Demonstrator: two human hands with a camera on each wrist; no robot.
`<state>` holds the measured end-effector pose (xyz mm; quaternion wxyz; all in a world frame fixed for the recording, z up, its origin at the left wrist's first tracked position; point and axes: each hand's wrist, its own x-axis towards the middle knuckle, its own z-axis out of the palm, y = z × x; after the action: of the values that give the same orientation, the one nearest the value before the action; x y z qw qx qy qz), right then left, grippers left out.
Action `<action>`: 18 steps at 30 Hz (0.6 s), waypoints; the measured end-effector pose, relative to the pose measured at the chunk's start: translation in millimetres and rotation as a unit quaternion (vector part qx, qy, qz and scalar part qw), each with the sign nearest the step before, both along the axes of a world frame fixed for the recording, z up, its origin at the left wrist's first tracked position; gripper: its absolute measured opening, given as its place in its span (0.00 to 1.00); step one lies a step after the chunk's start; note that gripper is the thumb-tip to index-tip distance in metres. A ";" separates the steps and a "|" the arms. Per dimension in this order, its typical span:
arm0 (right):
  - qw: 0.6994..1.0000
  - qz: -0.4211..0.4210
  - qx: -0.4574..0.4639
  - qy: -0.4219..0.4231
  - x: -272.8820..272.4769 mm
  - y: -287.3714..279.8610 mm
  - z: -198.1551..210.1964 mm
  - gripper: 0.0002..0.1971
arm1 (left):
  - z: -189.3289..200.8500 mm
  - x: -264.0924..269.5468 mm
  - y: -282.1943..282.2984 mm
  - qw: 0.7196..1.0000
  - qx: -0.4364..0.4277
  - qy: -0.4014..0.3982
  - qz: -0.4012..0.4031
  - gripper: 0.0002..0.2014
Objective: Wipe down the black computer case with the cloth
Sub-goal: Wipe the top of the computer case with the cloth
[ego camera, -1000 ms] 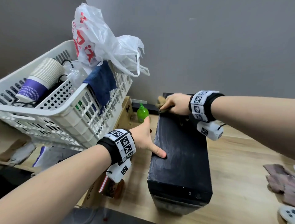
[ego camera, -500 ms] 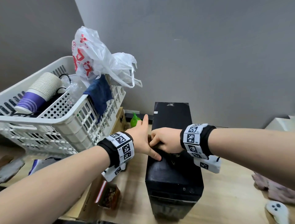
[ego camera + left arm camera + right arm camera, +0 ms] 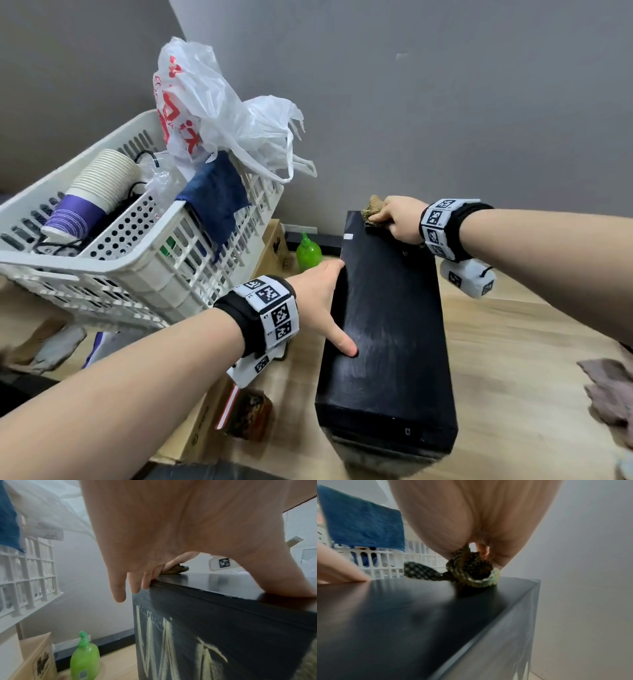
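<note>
The black computer case (image 3: 390,329) stands upright on the wooden floor, its top faintly streaked. My right hand (image 3: 399,219) grips a bunched brownish-green cloth (image 3: 371,205) and presses it on the far end of the case top (image 3: 402,615); the cloth (image 3: 471,572) shows crumpled under the palm. My left hand (image 3: 322,301) rests on the case's left top edge, thumb flat on top and straight fingers (image 3: 120,588) down the left side (image 3: 205,635), which carries pale smear marks. The cloth (image 3: 175,569) shows past those fingers.
A white plastic basket (image 3: 137,267) with paper cups, a blue rag (image 3: 214,202) and a plastic bag (image 3: 219,113) sits close on the left. A green bottle (image 3: 308,253) and cardboard box (image 3: 274,243) stand by the wall. Another rag (image 3: 609,390) lies right.
My right hand has swept the cloth from the middle of the case top back out to its far end. The left hand has stayed on the left edge.
</note>
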<state>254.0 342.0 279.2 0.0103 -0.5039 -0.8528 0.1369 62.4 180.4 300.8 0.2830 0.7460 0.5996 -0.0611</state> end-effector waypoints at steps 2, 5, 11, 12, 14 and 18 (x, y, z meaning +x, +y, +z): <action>1.000 0.001 -0.002 -0.001 -2.1 11.6 0.1 0.26 | -0.1 2.7 2.2 1.000 0.001 0.020 -0.011 0.63; 1.000 0.003 0.002 -0.007 -1.3 15.2 2.6 0.26 | 3.3 7.6 3.3 0.995 0.020 0.085 -0.040 0.61; 0.999 -0.026 0.017 -0.015 20.5 7.8 8.5 0.28 | 11.2 10.3 3.8 0.987 0.053 0.123 -0.093 0.70; 0.999 -0.031 0.014 -0.020 24.1 5.6 8.8 0.28 | 10.9 9.9 4.0 0.987 0.052 0.121 -0.095 0.72; 0.999 -0.041 0.006 -0.026 30.0 3.1 9.6 0.28 | 9.6 8.1 4.9 0.988 0.046 0.120 -0.091 0.73; 0.997 -0.062 -0.005 -0.040 40.9 3.7 15.0 0.30 | 4.6 2.5 7.6 0.988 0.046 0.117 -0.085 0.75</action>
<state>294.9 345.7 294.1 -0.0177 -0.5612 -0.8187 0.1205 64.9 188.0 305.4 0.1701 0.7942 0.5654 -0.1435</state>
